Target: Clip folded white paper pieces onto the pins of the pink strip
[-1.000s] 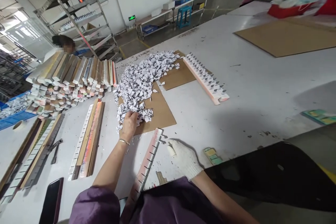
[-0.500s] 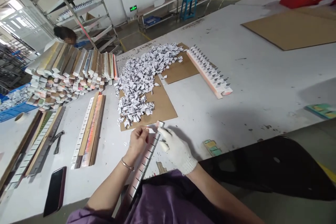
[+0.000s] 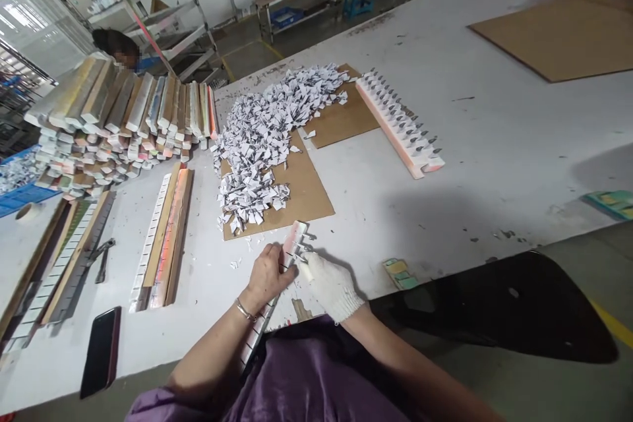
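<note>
My left hand, bare with a bracelet at the wrist, is closed round a long narrow strip with dark slots along it. The strip slants from the table towards my lap. Small dark-tipped pieces stick out of its far end on the right side. Close against that side is my right hand in a white knitted glove, its fingers pinched together at a slot; what they hold is too small to make out. Beyond the strip, a heap of small white paper-like pieces lies on cardboard sheets.
A slotted block filled with dark-tipped pieces lies to the right of the heap. At left are stacked bars, more slotted strips, pliers-like tool and a phone. A person is behind the stack.
My left hand has gone from pinching a small white piece beside the strip to wrapping round the strip. Dark-tipped pieces now show at its far end. My gloved hand stays beside it, slightly lower.
</note>
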`<state>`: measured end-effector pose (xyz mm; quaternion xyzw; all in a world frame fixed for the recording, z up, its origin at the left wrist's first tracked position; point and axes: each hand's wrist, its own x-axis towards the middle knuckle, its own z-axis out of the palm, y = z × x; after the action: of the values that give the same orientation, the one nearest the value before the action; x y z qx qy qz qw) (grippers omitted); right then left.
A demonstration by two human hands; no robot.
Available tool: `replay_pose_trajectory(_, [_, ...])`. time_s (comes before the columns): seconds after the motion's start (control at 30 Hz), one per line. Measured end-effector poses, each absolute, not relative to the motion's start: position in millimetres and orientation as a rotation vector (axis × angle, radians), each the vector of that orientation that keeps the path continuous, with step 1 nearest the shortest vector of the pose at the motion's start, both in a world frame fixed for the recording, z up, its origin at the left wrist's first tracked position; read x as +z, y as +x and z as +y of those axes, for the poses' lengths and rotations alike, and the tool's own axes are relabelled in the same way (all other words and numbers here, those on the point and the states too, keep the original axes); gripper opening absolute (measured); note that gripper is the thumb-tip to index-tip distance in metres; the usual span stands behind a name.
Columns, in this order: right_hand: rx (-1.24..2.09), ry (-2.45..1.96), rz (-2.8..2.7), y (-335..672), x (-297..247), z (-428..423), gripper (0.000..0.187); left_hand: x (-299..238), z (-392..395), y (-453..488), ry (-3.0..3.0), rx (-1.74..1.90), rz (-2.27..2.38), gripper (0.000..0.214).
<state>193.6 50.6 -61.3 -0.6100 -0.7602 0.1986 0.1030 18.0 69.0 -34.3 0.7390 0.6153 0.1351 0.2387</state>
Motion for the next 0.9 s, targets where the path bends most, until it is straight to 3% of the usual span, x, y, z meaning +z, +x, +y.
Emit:
replay_pose_trajectory(0.5, [0.614, -1.773, -2.593, 184.2, -45.7, 73.2, 0.022, -46.3, 67.0, 14.9, 2.012, 0.524, 1.58, 0.015])
replay_pose_trajectory(0.73, [0.628, -1.777, -2.625, 179.3, -46.4, 78.2, 0.017, -51.7, 66.3, 12.6, 2.03, 0.513, 1.581, 0.022])
replay_pose_trajectory(0.9, [0.496, -1.789, -2.496, 196.0, -60.9, 61.0, 0.023, -49.2, 61.5, 16.7, 2.048, 0.46, 1.661, 0.03])
